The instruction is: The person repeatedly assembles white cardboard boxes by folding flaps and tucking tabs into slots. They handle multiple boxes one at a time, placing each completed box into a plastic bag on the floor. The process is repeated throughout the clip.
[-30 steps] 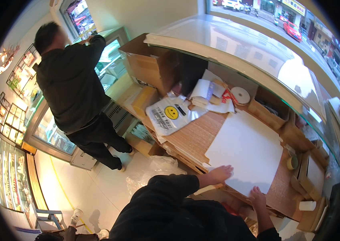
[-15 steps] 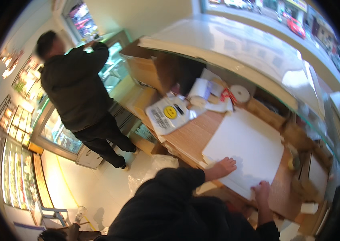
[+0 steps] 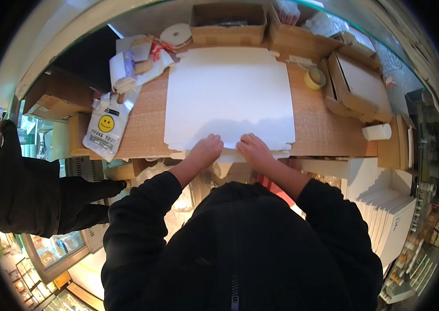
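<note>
A large white sheet of flat box cardboard [image 3: 229, 93], with notched corners and flaps, lies on the wooden table [image 3: 144, 122] before me. Its near flap reaches past the table's front edge. My left hand [image 3: 207, 149] has its fingers curled over the near edge of the cardboard, left of the middle. A short way to the right, my right hand [image 3: 254, 149] pinches the same edge with bent fingers. Both thumbs are mostly hidden, and the edge between the hands looks slightly lifted.
Left on the table lie a white plastic bag [image 3: 109, 127] and a tissue pack [image 3: 122, 72]. Behind stand a label roll [image 3: 176, 35] and an open brown carton [image 3: 228, 33]. Tape [image 3: 314, 79], cartons [image 3: 359, 85] and a paper cup [image 3: 377, 131] sit right. A person [image 3: 27, 192] stands left.
My view has turned right, squarely facing the table. Both hands have come to the cardboard's near edge, closer together; the left no longer lies on top near its corner.
</note>
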Demonstrator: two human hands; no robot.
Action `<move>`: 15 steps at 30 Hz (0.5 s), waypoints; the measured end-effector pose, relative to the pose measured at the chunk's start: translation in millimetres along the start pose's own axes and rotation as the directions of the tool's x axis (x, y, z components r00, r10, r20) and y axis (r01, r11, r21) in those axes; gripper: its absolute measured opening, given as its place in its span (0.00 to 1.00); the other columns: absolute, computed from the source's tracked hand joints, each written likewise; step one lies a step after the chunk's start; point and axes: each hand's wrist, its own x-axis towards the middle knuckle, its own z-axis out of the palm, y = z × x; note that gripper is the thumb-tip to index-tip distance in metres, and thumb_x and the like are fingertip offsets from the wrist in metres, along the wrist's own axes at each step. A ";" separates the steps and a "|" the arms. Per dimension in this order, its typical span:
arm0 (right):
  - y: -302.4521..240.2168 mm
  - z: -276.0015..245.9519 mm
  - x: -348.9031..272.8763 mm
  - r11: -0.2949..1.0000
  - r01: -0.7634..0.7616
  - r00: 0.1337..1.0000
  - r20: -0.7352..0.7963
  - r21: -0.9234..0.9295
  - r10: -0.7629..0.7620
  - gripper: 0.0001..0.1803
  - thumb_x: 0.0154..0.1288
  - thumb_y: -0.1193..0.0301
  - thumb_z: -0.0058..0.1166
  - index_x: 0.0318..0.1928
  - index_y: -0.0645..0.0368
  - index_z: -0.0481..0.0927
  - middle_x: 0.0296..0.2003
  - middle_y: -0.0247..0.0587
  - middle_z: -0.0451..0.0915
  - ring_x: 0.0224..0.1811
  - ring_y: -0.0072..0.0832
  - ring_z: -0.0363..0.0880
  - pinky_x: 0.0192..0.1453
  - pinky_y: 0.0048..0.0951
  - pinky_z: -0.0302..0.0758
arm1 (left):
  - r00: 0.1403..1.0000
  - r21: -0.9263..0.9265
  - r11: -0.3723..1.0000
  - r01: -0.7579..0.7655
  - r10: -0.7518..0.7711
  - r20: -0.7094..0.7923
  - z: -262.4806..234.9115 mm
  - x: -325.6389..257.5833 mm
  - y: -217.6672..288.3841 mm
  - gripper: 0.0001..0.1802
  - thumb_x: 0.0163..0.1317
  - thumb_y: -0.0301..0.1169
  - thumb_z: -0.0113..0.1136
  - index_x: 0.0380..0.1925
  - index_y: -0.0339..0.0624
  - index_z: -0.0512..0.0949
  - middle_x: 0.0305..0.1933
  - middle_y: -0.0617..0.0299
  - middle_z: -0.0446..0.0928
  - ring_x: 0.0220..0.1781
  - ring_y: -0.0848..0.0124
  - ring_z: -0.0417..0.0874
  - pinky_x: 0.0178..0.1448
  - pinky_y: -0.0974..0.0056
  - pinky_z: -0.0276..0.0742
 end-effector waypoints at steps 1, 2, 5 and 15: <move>-2.7 -1.5 1.6 1.000 0.005 0.999 0.052 -0.011 -0.004 0.07 0.49 0.76 0.53 0.32 0.60 0.73 0.35 0.44 0.71 0.41 0.41 0.71 0.47 0.36 0.71 | 0.998 -0.040 0.999 0.016 -0.018 -0.053 0.3 0.0 3.9 0.09 0.45 0.26 0.56 0.29 0.38 0.71 0.33 0.55 0.70 0.38 0.59 0.73 0.43 0.60 0.73; -4.3 -2.2 2.5 1.000 -0.003 0.998 0.059 -0.030 0.005 0.07 0.49 0.77 0.52 0.32 0.60 0.73 0.35 0.44 0.71 0.41 0.41 0.71 0.47 0.35 0.71 | 0.992 -0.078 0.996 0.033 -0.043 -0.121 1.8 -0.8 6.9 0.10 0.44 0.25 0.57 0.29 0.38 0.71 0.33 0.54 0.69 0.38 0.59 0.72 0.44 0.60 0.73; -5.4 0.9 2.2 0.998 -0.013 0.999 0.033 -0.069 0.015 0.08 0.48 0.78 0.50 0.33 0.61 0.73 0.35 0.44 0.72 0.41 0.40 0.71 0.48 0.34 0.71 | 0.984 -0.071 0.997 0.036 -0.048 -0.171 10.3 1.7 13.2 0.08 0.48 0.26 0.59 0.29 0.38 0.71 0.34 0.55 0.69 0.39 0.59 0.72 0.45 0.60 0.72; 14.2 -24.6 -12.9 0.985 0.010 1.000 -0.007 -0.170 -0.012 0.06 0.47 0.75 0.53 0.29 0.60 0.73 0.32 0.44 0.71 0.40 0.39 0.71 0.46 0.34 0.72 | 0.989 -0.062 0.998 0.011 -0.020 -0.146 -7.9 -14.9 -18.4 0.03 0.51 0.29 0.58 0.26 0.45 0.75 0.31 0.59 0.70 0.40 0.61 0.73 0.45 0.63 0.71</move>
